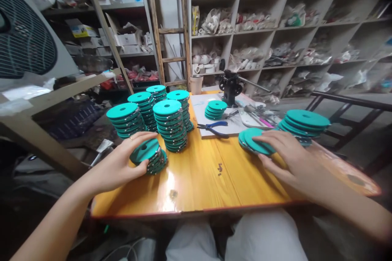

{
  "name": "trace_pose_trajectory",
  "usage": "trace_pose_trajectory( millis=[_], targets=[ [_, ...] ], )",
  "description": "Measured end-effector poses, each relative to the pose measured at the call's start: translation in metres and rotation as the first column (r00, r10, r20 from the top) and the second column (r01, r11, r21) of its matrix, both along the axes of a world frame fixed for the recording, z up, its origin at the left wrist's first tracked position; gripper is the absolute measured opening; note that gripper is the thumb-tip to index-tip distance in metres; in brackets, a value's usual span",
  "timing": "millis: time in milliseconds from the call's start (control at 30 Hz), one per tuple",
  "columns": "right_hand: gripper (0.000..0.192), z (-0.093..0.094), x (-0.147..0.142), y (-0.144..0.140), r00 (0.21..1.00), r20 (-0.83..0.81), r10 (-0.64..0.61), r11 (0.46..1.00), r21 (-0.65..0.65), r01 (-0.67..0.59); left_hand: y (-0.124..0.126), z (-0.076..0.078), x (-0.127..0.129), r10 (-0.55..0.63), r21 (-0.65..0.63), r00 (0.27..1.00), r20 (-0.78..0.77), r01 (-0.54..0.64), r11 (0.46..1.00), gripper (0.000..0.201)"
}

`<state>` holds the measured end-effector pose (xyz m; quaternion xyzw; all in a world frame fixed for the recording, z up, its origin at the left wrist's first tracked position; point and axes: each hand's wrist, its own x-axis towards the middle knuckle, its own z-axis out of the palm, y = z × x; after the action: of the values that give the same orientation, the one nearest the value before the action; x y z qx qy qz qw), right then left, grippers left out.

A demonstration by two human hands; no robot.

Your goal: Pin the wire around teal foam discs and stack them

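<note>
Left hand [122, 163] gripping tilted teal disc stack [149, 155]; right hand [286, 157] flat, fingers spread on loose discs [255, 140]; pliers [213, 127] beyond, tall stacks [170, 124] crowding left.

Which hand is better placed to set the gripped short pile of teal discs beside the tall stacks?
Left. The left hand already wraps the short tilted pile, right beside the tall stacks. The right hand lies flat on loose discs at the table's far side.

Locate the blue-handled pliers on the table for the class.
In the head view, the blue-handled pliers lie past both hands at the table's middle, on the white mat's near edge, below a small teal disc stack.
</note>
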<state>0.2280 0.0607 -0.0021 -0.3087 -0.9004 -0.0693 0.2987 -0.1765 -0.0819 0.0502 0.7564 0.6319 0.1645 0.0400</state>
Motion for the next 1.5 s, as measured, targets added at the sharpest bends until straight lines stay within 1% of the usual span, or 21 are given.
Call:
trace_pose_trajectory(
  millis=[100,167,267,300,333,400,433,500,533,600,633,700,800,933,1067,1167,1233,1300,1367,1433,1500],
  targets=[
    [0.031,0.001,0.001,-0.019,1.000,0.006,0.020,0.998,-0.054,-0.020,-0.005,0.004,-0.006,-0.031,-0.034,0.999,-0.009,0.030,0.999,0.058],
    [0.028,0.002,0.001,-0.030,0.999,0.017,0.041,0.992,-0.122,-0.039,-0.007,0.005,-0.003,-0.047,-0.008,0.998,-0.031,0.047,0.999,0.059],
    [0.026,0.002,-0.002,-0.043,0.997,0.022,0.069,0.972,-0.225,-0.062,-0.006,0.005,0.023,-0.067,0.185,0.998,0.000,0.066,0.981,0.048],
    [0.026,0.001,-0.004,-0.046,0.998,0.011,0.066,0.966,-0.253,-0.061,-0.004,0.004,0.037,-0.076,0.218,0.994,0.083,0.056,0.974,0.039],
    [0.027,0.001,-0.006,-0.049,0.998,-0.012,0.059,0.961,-0.268,-0.060,-0.002,0.001,0.054,-0.089,0.178,0.974,0.210,0.051,0.983,0.031],
    [0.029,0.001,-0.011,-0.055,0.996,-0.077,0.036,0.959,-0.279,-0.056,0.007,-0.006,0.093,-0.032,-0.112,0.848,0.529,0.107,0.988,0.028],
    [0.030,0.001,-0.014,-0.058,0.993,-0.115,0.024,0.961,-0.272,-0.055,0.013,-0.011,0.113,0.042,-0.292,0.737,0.675,0.215,0.932,0.035],
    [0.032,0.001,-0.020,-0.064,0.983,-0.185,-0.001,0.969,-0.241,-0.045,0.029,-0.023,0.148,0.182,-0.448,0.532,0.827,0.427,0.785,0.047],
    [0.031,0.002,-0.021,-0.066,0.977,-0.213,-0.011,0.975,-0.221,-0.037,0.038,-0.029,0.163,0.210,-0.448,0.455,0.865,0.513,0.732,0.048],
    [0.031,0.004,-0.021,-0.070,0.972,-0.234,-0.012,0.981,-0.193,-0.034,0.054,-0.040,0.183,0.187,-0.328,0.284,0.940,0.609,0.722,0.041],
    [0.030,0.005,-0.019,-0.072,0.974,-0.225,-0.002,0.980,-0.194,-0.043,0.060,-0.043,0.190,0.184,-0.286,0.226,0.957,0.612,0.737,0.038],
    [0.031,0.007,-0.013,-0.074,0.984,-0.173,0.031,0.972,-0.222,-0.070,0.071,-0.049,0.196,0.208,-0.274,0.178,0.962,0.614,0.740,0.038],
    [0.038,0.005,-0.004,-0.073,0.995,-0.081,0.050,0.970,-0.233,-0.067,0.079,-0.051,0.196,0.272,-0.321,0.177,0.946,0.634,0.703,0.041],
    [0.037,-0.005,-0.001,-0.067,0.996,-0.082,0.018,0.991,-0.128,-0.028,0.083,-0.050,0.192,0.331,-0.382,0.208,0.920,0.660,0.647,0.040],
    [0.036,-0.012,-0.003,-0.061,0.997,-0.073,-0.031,0.999,-0.033,0.029,0.085,-0.048,0.187,0.381,-0.532,0.372,0.846,0.617,0.579,0.041],
    [0.037,-0.013,-0.004,-0.061,0.996,-0.074,-0.048,0.999,-0.027,0.047,0.087,-0.045,0.182,0.403,-0.625,0.481,0.779,0.536,0.567,0.032],
    [0.038,-0.015,-0.002,-0.062,0.995,-0.083,-0.048,0.997,-0.056,0.044,0.088,-0.042,0.178,0.325,-0.637,0.584,0.744,0.472,0.609,0.025],
    [0.039,-0.018,0.001,-0.062,0.996,-0.080,-0.042,0.992,-0.124,0.032,0.089,-0.040,0.174,0.122,-0.549,0.719,0.684,0.398,0.735,0.022],
    [0.040,-0.021,0.005,-0.060,0.998,-0.062,-0.029,0.977,-0.211,0.015,0.090,-0.040,0.170,-0.101,-0.368,0.817,0.567,0.361,0.857,0.021],
    [0.041,-0.022,0.011,-0.058,0.999,-0.032,-0.016,0.955,-0.297,0.006,0.090,-0.042,0.167,-0.220,-0.231,0.855,0.469,0.359,0.904,0.020],
    [0.041,-0.020,0.016,-0.055,1.000,-0.001,0.002,0.932,-0.362,-0.002,0.090,-0.047,0.164,-0.232,-0.188,0.863,0.449,0.345,0.919,0.020]
  ],
)
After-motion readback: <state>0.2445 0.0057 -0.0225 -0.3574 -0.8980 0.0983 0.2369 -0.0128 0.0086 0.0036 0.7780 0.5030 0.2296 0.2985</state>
